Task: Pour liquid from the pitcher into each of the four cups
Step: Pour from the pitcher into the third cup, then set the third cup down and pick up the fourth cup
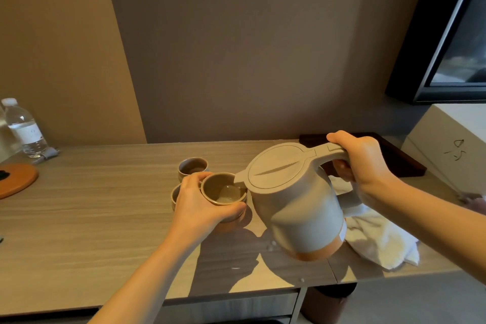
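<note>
A grey pitcher (297, 208) with a lid and an orange base band is tilted to the left, its spout over the rim of a brown cup (223, 189). My right hand (360, 158) grips the pitcher's handle from above. My left hand (200, 205) holds that cup, lifted slightly off the wooden table (92, 213); some liquid shows inside it. A second cup (192, 167) stands behind it. A third cup (175, 193) is mostly hidden behind my left hand. I cannot see a fourth cup.
A white cloth (376, 239) lies on the table right of the pitcher. A dark tray (405, 163) sits at the back right beside a white box (452, 139). A water bottle (23, 127) and an orange round mat (18, 179) are at the far left.
</note>
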Motion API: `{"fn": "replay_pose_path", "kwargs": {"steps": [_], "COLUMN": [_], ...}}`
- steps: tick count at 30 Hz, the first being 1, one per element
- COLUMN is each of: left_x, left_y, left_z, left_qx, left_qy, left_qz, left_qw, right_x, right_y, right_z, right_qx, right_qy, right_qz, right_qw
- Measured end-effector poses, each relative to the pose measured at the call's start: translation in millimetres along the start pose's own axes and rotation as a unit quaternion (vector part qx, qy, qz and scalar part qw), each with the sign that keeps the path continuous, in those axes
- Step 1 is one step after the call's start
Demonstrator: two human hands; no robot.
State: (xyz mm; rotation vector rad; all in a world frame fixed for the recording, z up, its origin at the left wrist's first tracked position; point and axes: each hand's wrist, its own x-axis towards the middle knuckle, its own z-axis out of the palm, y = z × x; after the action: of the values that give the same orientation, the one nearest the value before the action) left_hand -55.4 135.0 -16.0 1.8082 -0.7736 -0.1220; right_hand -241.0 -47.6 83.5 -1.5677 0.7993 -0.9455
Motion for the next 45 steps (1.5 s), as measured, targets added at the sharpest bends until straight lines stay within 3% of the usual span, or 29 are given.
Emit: {"fn": "replay_pose_path", "kwargs": {"steps": [7, 20, 45], "left_x": [32.9, 117.2, 150.4], "left_y": [14.6, 25.0, -23.9], "left_z": [-6.4, 16.8, 73.2], "left_qx": [-0.018, 0.041, 0.169], "left_qy": [0.002, -0.020, -0.165], "left_qz": [0.003, -0.010, -0.080], "left_qw": [1.000, 0.999, 0.968], "right_x": [9.7, 38.5, 67.6], "right_y": [5.3, 23.8, 60.9], "right_z": [-7.1, -14.4, -18.0], "right_qx": [0.074, 0.073, 0.039], "right_qy": [0.032, 0.055, 0.089], "right_qz": [0.031, 0.039, 0.086], "right_qw": [0.996, 0.995, 0.992]}}
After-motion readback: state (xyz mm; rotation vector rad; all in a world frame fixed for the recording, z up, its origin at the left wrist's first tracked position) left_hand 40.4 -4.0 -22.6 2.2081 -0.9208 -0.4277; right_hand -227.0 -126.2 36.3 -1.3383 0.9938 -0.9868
